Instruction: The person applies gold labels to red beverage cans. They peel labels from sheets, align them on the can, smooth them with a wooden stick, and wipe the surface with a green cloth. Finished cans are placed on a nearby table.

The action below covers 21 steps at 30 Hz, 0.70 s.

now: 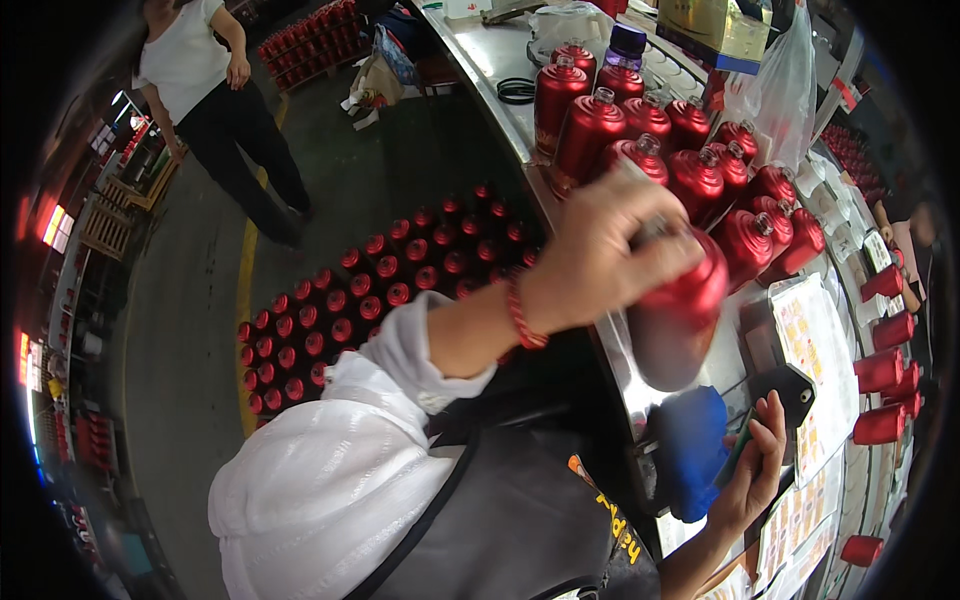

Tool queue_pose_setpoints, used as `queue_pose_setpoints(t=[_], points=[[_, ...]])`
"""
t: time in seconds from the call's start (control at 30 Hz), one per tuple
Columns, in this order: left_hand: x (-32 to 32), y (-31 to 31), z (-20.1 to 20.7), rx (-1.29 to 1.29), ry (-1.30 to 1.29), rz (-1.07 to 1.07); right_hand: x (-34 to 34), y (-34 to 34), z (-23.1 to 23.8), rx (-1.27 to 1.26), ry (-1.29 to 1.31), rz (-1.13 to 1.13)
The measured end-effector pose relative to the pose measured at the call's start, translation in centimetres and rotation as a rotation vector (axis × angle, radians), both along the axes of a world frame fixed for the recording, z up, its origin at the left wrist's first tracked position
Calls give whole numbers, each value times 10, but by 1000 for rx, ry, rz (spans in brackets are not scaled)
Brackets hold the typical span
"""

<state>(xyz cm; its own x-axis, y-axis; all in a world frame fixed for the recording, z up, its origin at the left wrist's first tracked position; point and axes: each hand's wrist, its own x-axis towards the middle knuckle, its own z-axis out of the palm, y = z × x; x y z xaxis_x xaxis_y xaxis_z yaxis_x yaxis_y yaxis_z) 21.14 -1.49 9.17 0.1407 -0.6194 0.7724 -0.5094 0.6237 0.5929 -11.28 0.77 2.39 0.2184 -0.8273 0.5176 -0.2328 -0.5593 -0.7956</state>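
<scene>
My left hand (610,250), with a red cord round its wrist, grips a shiny red bottle (685,310) near its top. The bottle is blurred and tilted over the metal table edge. Behind it stands a cluster of similar red glass bottles (595,125) with clear necks. Lower right, my right hand (755,465) has its fingers curled around a dark green edge of something mostly hidden. Beside that hand is a crumpled blue cloth (690,450), partly blurred. A black flat object (790,395) with a small round hole lies just beyond the fingers.
Sheets of printed labels (815,365) cover the table's right side. Upright red containers (880,370) line the far right. A clear plastic bag (785,100), a yellow box (715,30) and a purple-capped bottle (626,45) are at the back. Many bottles (390,265) fill the floor; a person (215,100) stands upper left.
</scene>
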Motion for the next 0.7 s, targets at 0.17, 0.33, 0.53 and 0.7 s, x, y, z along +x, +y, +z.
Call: queue_pose_setpoints(t=[0.17,0.33,0.53,0.7], points=[[92,28,38,186,168,9,20,-7,-9,47,122,-4],[200,-5,53,131,-278,637,47,-12,-12,-35,457,-46],[295,-116,19,7,-422,940,73,-17,-9,-7,677,-136],[321,-191,-12,202,-336,963,76,-23,-11,6,725,-173]])
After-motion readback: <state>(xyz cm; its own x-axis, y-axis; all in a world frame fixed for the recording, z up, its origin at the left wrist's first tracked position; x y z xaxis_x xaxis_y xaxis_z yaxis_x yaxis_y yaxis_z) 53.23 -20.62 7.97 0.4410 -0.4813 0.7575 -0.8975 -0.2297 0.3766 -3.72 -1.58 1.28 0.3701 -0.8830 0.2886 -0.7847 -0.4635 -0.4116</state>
